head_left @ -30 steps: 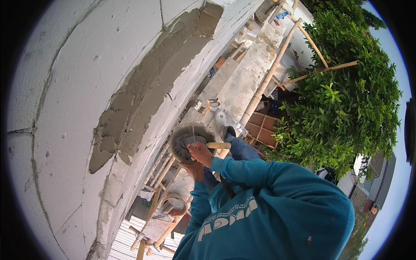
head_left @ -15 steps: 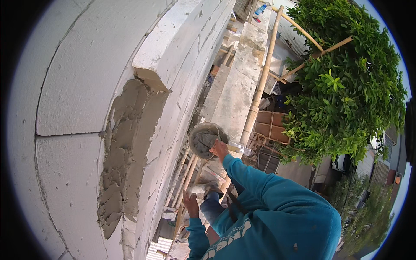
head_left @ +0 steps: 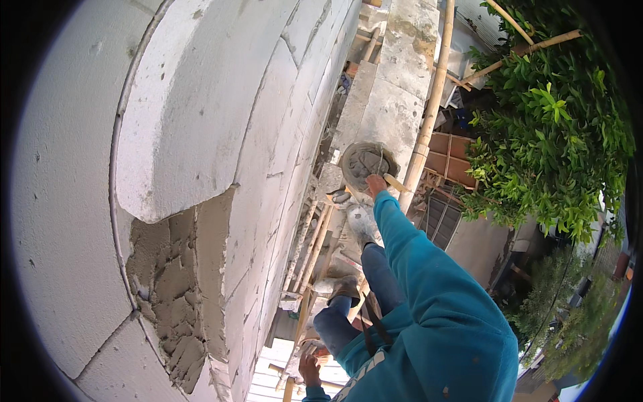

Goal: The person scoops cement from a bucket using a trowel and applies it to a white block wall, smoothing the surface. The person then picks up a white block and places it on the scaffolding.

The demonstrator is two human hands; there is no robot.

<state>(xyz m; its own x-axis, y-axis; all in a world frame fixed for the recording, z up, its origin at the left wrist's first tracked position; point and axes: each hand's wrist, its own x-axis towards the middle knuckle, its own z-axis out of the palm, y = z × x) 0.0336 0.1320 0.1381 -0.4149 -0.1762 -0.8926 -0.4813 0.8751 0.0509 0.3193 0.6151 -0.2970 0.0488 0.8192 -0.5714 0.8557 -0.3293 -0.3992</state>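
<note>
My right hand (head_left: 375, 184) grips the thin handle of a round bucket (head_left: 356, 163) holding grey mortar; a pale tool handle (head_left: 396, 183) sticks out beside it. I cannot tell whether the bucket rests on the stained plank (head_left: 395, 100). Low in the view, my left hand (head_left: 309, 368) is empty, fingers loosely bent and apart. My legs and dusty shoes (head_left: 362, 224) are below. To the left, the white block wall (head_left: 74, 167) has a recess coated with rough grey mortar (head_left: 171, 281), beneath a protruding block (head_left: 181, 107).
Bamboo poles (head_left: 429, 117) run along the right of the narrow plank walkway, with more poles (head_left: 315, 248) beside my legs. A drop shows beyond, with brown panels (head_left: 450, 154) and a metal grille (head_left: 442, 218). A leafy tree (head_left: 549, 147) fills the right side.
My left hand has let go of the bucket and moved down toward the lower edge. My right hand has moved the bucket out away from my body, and the view has shifted along the wall.
</note>
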